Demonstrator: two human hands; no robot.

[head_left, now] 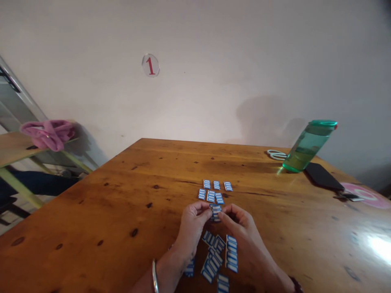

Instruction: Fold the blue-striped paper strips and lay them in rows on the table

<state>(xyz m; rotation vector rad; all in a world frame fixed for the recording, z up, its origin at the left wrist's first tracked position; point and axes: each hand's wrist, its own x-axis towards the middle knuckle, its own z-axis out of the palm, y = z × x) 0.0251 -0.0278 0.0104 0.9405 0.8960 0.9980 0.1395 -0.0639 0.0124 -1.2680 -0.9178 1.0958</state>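
Above the tabletop a small blue-and-white striped card (216,212) is pinched at its two sides. My left hand (194,224) grips its left edge between thumb and fingers; my right hand (240,224) holds the right edge the same way. Just beyond the fingers, several like cards (210,196) are laid out in two short rows. Nearer to me, between the wrists, longer striped cards (212,264) overlap in a loose pile, with a strip-like one (231,253) beside my right hand. My left forearm partly covers another card (189,268).
All this is on a wooden table (122,203). Toward the back right stand a green water bottle (310,146), a white cable (276,154), a black phone-like slab (324,176) and a pink round mat (374,197). A pink cloth (49,133) lies on another table at left.
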